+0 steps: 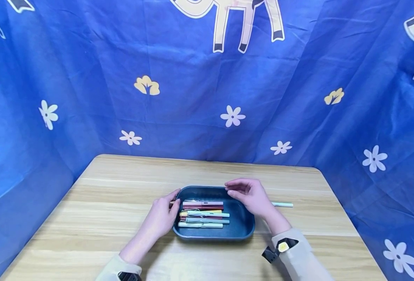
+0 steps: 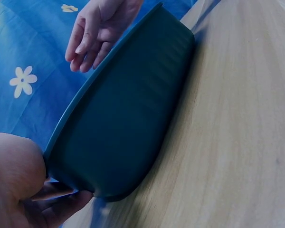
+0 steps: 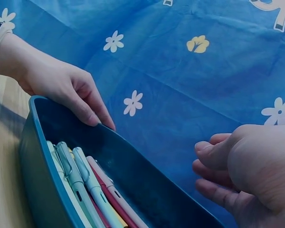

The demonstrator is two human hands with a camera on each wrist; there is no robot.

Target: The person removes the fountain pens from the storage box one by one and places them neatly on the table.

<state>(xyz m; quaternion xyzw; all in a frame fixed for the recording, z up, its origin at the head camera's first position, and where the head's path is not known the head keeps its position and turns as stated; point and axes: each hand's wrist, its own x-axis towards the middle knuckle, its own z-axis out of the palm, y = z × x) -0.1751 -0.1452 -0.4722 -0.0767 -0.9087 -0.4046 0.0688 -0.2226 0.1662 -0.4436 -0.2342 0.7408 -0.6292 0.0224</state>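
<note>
Dark blue tray (image 1: 239, 219) on table (image 1: 122, 177), several pens (image 1: 207, 214) lying side by side in its left part. Left hand (image 1: 161, 214) holds tray's left end, grip pinched on the rim. Right hand (image 1: 252, 196) by far rim, grip loose, fingers part-bent, nothing held. Pale pen (image 1: 283, 204) on table, right of tray, partly behind right arm.

A small tabletop booth, curtained off like a recording station; whether a home, lab or office lies beyond cannot be told. Creased blue fabric curtain (image 1: 186, 117) fills the upper frame and both sides, printed with white flowers (image 1: 233, 116), yellow leafy shapes (image 1: 146, 85) and, at the top edge, cartoon animal legs (image 1: 221, 33). It surrounds a pale wood-grain table (image 1: 129, 177) across the lower frame. At lower right, a black strapped-on device (image 1: 270, 255) sits at a sleeve cuff (image 1: 295, 238).
</note>
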